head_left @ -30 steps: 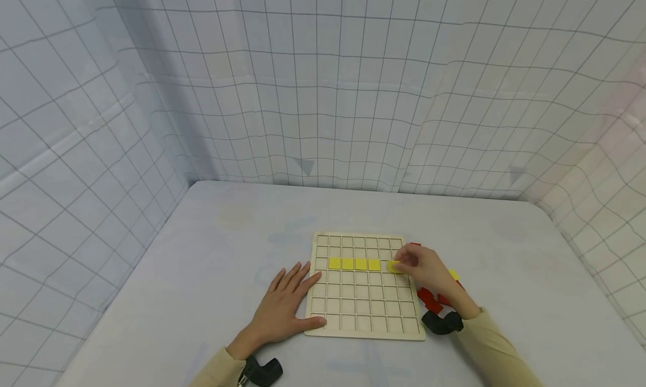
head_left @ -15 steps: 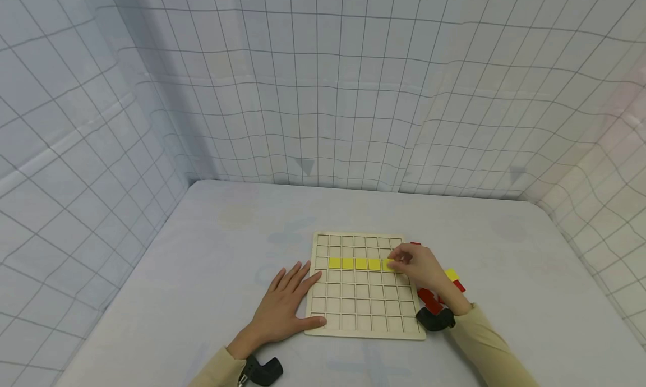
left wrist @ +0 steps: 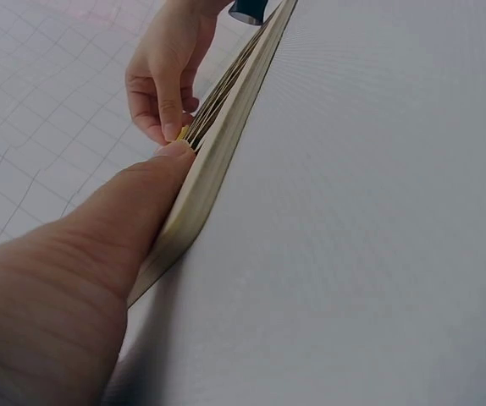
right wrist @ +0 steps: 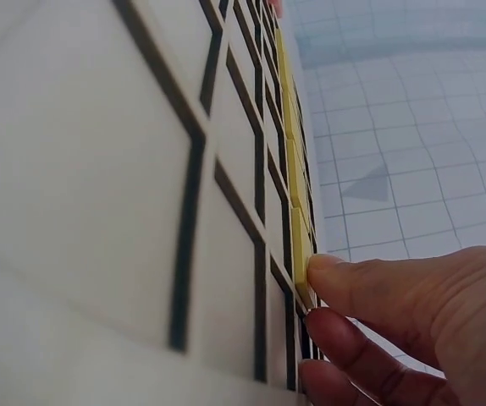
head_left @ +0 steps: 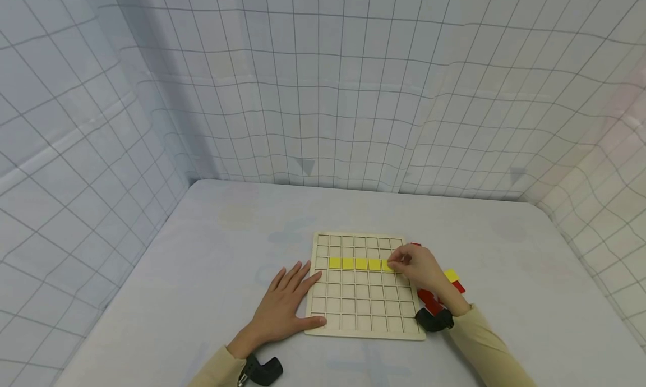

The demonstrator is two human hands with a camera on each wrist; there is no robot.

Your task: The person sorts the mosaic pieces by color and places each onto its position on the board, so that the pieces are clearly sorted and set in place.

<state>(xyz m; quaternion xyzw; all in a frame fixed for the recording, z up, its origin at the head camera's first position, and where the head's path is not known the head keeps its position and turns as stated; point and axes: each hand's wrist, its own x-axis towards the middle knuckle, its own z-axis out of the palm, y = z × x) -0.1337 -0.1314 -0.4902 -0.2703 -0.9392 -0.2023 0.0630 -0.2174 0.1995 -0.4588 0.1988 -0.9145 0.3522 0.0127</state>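
Observation:
A cream board (head_left: 348, 307) with a grid of square recesses lies on the table. Several yellow square tiles (head_left: 348, 263) form a row across its upper part. At that row's right end my right hand (head_left: 419, 269) pinches a yellow tile (right wrist: 300, 254); in the right wrist view the thumb lies on the tile and the index finger is at its near edge. My left hand (head_left: 285, 314) rests spread at the board's left side, its thumb on the lower left corner. In the left wrist view the left thumb (left wrist: 133, 199) lies along the board's edge.
Red tiles (head_left: 429, 301) lie scattered right of the board, partly under my right wrist. A loose yellow tile (head_left: 451, 275) sits among them. White cloth walls with a dark grid (head_left: 323, 95) stand behind and beside the white table (head_left: 242, 219).
My right hand has shifted slightly left with the yellow tile, which now lies in line beside the other yellow ones. My left hand has stayed put.

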